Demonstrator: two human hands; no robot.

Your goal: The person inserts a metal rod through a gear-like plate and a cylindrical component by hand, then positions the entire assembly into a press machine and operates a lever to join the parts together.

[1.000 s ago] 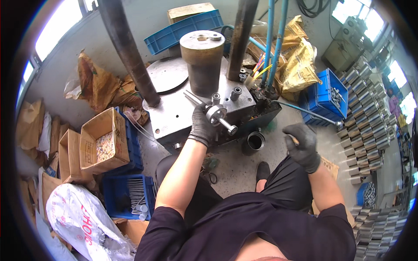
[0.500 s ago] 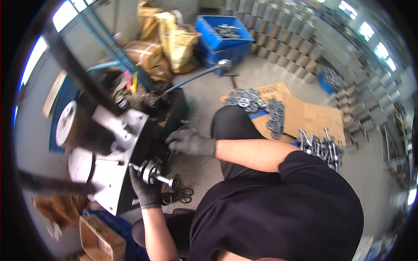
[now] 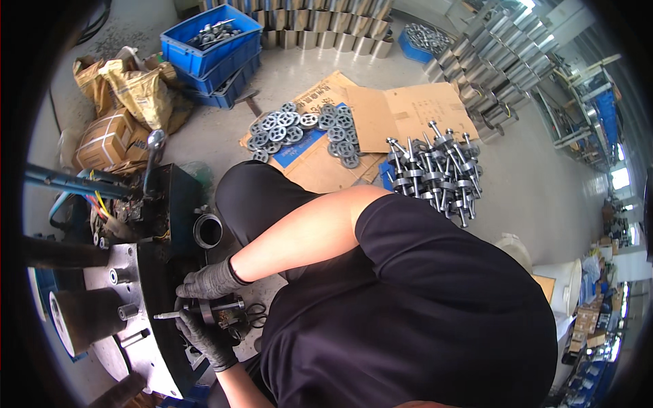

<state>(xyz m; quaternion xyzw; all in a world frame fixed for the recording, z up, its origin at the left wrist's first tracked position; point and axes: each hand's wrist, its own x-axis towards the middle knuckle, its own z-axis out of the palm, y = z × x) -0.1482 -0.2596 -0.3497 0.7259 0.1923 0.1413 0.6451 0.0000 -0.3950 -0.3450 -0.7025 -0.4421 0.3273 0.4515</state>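
A metal shaft (image 3: 228, 314) with round discs on it lies across my gloved hands, beside the steel plate of the machine (image 3: 151, 340). Its thin bare end points left toward that plate. My left hand (image 3: 206, 338), in a grey glove, is closed around the shaft from below. From above, my right hand (image 3: 212, 279), gloved too, curls its fingers against the shaft's disc part; the fingertips are partly hidden. A dark metal cylinder (image 3: 92, 316) lies left of the plate. Black rings (image 3: 256, 315) are on the floor beyond the shaft's right end.
An open round metal ring (image 3: 207, 231) sits by the machine's dark box. Spoked discs (image 3: 279, 129) and a heap of shafts (image 3: 435, 170) lie on flattened cardboard (image 3: 415, 112). Stacked blue crates (image 3: 211, 51), a tied carton (image 3: 105, 139) and rows of metal cylinders (image 3: 326, 30) stand behind.
My head view has swung right. My right hand has come from beside the machine's dark box to the shaft. My left hand still holds the shaft.
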